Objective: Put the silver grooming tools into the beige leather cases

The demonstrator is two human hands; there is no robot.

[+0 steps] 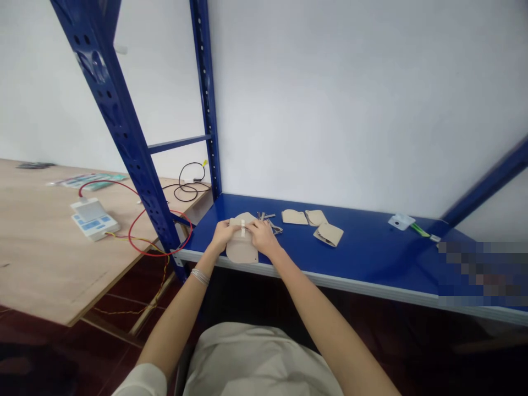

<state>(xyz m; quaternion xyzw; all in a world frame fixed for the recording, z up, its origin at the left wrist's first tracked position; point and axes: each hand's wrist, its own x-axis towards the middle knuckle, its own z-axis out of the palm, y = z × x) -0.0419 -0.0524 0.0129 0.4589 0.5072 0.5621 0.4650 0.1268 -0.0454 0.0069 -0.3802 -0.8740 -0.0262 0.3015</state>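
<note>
Our left hand (221,235) and right hand (263,237) clamp a beige pouch (242,246) at centre on the blue shelf (371,258); the white device's (94,220) labels, far left, are unreadably small.

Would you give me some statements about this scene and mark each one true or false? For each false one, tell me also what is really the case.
1. The bare left hand and right hand both touch a flat, rounded beige piece on the blue metal shelf. True.
2. A thin silver bracelet sits on the right wrist. False: it sits on the left wrist.
3. Three more flat beige pieces lie on the shelf to the right of the hands. True.
4. A white device with blue buttons stands on the blue shelf. False: it lies on the light wooden table to the left.
</note>
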